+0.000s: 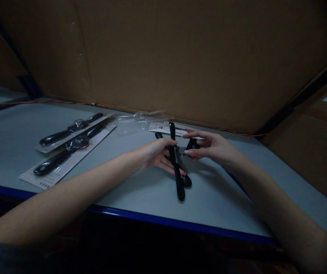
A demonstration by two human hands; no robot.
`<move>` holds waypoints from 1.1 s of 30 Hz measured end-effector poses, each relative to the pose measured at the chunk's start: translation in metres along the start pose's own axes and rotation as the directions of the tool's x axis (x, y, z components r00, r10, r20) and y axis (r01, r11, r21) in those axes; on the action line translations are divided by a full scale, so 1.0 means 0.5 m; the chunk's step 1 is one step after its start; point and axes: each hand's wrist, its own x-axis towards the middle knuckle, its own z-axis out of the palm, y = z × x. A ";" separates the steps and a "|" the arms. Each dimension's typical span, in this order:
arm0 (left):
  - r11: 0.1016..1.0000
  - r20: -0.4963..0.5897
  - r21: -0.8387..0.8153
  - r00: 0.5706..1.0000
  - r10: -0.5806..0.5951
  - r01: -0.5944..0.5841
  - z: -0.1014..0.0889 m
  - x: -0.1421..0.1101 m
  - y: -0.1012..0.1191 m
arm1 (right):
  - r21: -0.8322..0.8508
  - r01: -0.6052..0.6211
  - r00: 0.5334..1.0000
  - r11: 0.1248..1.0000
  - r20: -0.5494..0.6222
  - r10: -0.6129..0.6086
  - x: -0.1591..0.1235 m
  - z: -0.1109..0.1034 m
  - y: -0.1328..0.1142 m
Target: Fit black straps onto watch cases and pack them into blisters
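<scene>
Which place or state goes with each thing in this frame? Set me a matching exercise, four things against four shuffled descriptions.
Things:
1. Bare left hand
2. Bare right hand
3. Crumpled clear plastic wrapper
4. White rectangular backing cards

Descriptions:
A. Lying side by side on the grey blue-edged table, black-handled tools on them
B. Pinching a small black piece
C. Lying near the brown cardboard wall
D. Wrapped around a long black-handled tool

Right pairs: 1-D, 2-B, 3-C, 4-A
</scene>
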 end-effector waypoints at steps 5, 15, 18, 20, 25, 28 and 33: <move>0.987 0.017 0.129 0.996 0.092 -0.094 0.001 -0.002 -0.008 | -0.061 0.024 0.997 0.998 -0.075 -0.028 -0.006 0.012 -0.002; 0.970 0.006 0.181 0.986 0.166 -0.164 0.002 -0.002 -0.024 | -0.042 0.072 0.994 0.996 -0.082 -0.076 -0.013 0.036 -0.007; 0.974 0.039 0.169 0.988 0.147 -0.152 0.001 -0.002 -0.026 | -0.073 0.080 0.993 0.994 -0.078 -0.086 -0.012 0.040 -0.003; 0.977 0.044 0.155 0.989 0.140 -0.145 0.001 -0.003 -0.025 | -0.113 0.104 0.989 0.988 -0.089 -0.115 -0.011 0.037 -0.001; 0.986 -0.004 0.108 0.992 0.126 -0.125 -0.003 -0.003 -0.020 | -0.164 0.198 0.963 0.966 -0.153 -0.224 -0.012 0.024 -0.006; 0.982 -0.042 0.126 0.989 0.144 -0.137 -0.009 0.000 -0.022 | -0.124 0.203 0.947 0.971 -0.229 -0.227 -0.016 0.023 -0.017; 0.970 -0.035 0.157 0.981 0.192 -0.184 -0.019 0.004 -0.026 | -0.042 0.209 0.937 0.977 -0.277 -0.213 -0.020 0.029 -0.024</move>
